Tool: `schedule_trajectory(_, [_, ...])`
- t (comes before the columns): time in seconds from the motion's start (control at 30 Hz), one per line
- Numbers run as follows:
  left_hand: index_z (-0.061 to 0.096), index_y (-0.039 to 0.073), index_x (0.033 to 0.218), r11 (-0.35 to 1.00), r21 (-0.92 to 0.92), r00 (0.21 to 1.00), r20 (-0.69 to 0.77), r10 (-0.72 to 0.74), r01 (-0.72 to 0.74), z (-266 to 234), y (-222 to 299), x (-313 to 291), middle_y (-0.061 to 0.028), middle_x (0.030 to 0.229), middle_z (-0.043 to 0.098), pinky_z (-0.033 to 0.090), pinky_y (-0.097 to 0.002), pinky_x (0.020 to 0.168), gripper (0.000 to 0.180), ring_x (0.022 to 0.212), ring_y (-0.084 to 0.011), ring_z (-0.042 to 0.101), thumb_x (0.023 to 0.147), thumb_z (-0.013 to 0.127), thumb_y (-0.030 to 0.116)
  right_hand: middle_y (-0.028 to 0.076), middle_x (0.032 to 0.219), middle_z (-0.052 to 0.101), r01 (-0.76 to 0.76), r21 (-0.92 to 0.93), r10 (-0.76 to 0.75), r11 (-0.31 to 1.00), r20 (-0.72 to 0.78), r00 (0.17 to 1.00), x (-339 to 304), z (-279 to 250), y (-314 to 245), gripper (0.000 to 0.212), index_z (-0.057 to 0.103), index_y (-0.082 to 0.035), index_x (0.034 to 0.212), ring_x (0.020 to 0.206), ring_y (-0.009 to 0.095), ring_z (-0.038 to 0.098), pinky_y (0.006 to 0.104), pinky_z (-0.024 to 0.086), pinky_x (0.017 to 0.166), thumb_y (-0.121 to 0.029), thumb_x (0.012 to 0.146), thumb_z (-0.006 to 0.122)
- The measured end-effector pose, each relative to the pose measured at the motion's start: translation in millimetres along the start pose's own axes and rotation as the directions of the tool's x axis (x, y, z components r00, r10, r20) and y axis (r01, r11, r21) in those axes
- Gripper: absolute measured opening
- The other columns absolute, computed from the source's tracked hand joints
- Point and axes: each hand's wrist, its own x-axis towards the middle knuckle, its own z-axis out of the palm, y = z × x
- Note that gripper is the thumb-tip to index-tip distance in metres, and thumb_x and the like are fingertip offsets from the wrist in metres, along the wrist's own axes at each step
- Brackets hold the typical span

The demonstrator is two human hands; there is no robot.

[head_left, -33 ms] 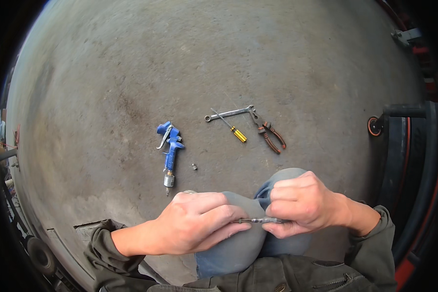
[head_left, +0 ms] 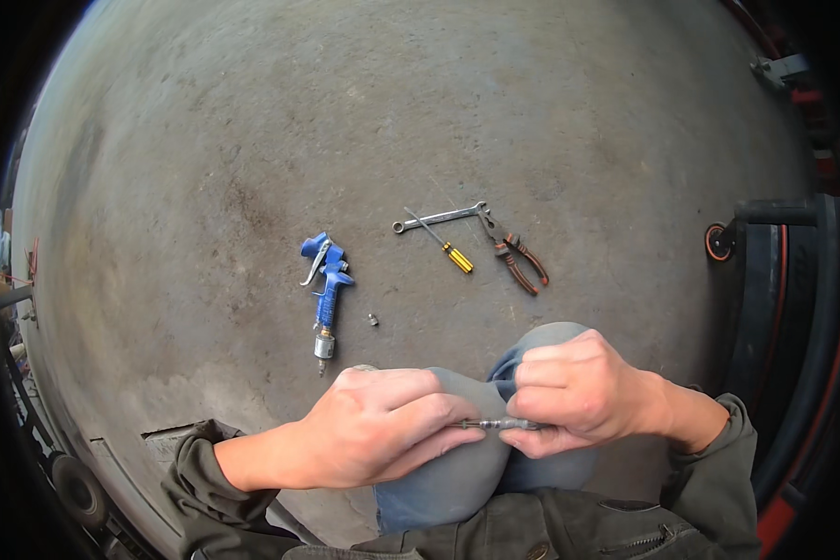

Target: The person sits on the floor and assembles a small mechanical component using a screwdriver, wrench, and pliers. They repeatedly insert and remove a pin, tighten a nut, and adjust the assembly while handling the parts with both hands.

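gray floor (head_left: 625, 140) bg, slim metal part (head_left: 491, 424) btwn l hand (head_left: 383, 427) + r hand (head_left: 579, 397) — both pinching it

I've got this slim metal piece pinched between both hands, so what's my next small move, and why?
I'd probably hold your left hand steady and gently twist your right hand. Both pinch the slim metal piece, one toward each side, so a light turn might show whether it's one part or two; the covering fingers hide that.
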Motion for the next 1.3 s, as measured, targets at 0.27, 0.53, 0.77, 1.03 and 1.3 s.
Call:
schedule_trajectory(0.27, [0.070, 0.008, 0.102, 0.999, 0.049, 0.998, 0.070, 0.002, -0.005, 2.0, 1.1, 4.4, -0.0027, 0.075, 0.059, 0.049, -0.0313, 0.047, 0.027, 0.059, -0.0185, 0.062, 0.080, 0.082, 0.017, 0.003, 0.066, 0.042, 0.027, -0.021, -0.027, 0.999, 0.000, 1.000, -0.8, 7.5, 2.6, 0.034, 0.047, -0.010, 0.070, 0.057, 0.018, 0.052, 0.0338, 0.040, 0.044, -0.022, 0.081, 0.077])
schedule_trajectory(0.53, [0.071, 0.007, 0.109, 0.985, -0.059, 0.984, 0.082, -0.156, 0.161, -4.4, 0.8, 1.8, -0.0053, 0.083, 0.063, 0.053, -0.0319, 0.058, 0.040, 0.070, -0.0204, 0.065, 0.076, 0.086, 0.024, 0.003, 0.067, 0.042, 0.019, -0.054, -0.019, 0.998, -0.009, 1.000, -0.3, 9.4, 3.9, 0.033, 0.048, -0.010, 0.071, 0.057, 0.018, 0.052, 0.0338, 0.040, 0.044, -0.023, 0.083, 0.076])
schedule_trajectory(0.77, [0.077, 0.005, 0.100, 0.987, -0.048, 0.986, 0.074, -0.152, 0.156, -5.0, 0.0, -6.5, -0.0073, 0.083, 0.067, 0.053, -0.0325, 0.061, 0.025, 0.071, -0.0210, 0.066, 0.077, 0.084, 0.011, 0.002, 0.067, 0.042, 0.040, -0.100, -0.043, 0.994, -0.025, 0.999, 2.0, 12.9, 3.8, 0.033, 0.048, -0.011, 0.071, 0.058, 0.016, 0.051, 0.0310, 0.041, 0.044, -0.024, 0.083, 0.076])
schedule_trajectory(1.03, [0.077, 0.005, 0.102, 0.993, 0.039, 0.990, 0.080, -0.113, 0.110, -2.2, 5.3, -6.6, -0.0071, 0.081, 0.065, 0.051, -0.0317, 0.057, 0.027, 0.068, -0.0200, 0.064, 0.076, 0.084, 0.011, 0.002, 0.067, 0.039, 0.064, -0.148, -0.072, 0.987, -0.047, 0.996, 2.1, 16.8, 2.4, 0.033, 0.047, -0.011, 0.069, 0.056, 0.015, 0.048, 0.0296, 0.040, 0.043, -0.022, 0.081, 0.076])
schedule_trajectory(1.3, [0.078, 0.006, 0.101, 0.990, 0.039, 0.990, 0.032, -0.138, 0.137, 1.8, 6.5, -8.8, -0.0063, 0.079, 0.065, 0.049, -0.0312, 0.054, 0.028, 0.064, -0.0190, 0.062, 0.075, 0.085, 0.011, 0.002, 0.066, 0.038, 0.047, -0.134, -0.063, 0.990, -0.112, 0.992, 3.8, 21.9, -0.2, 0.033, 0.046, -0.010, 0.068, 0.055, 0.015, 0.048, 0.0302, 0.039, 0.042, -0.020, 0.078, 0.076])
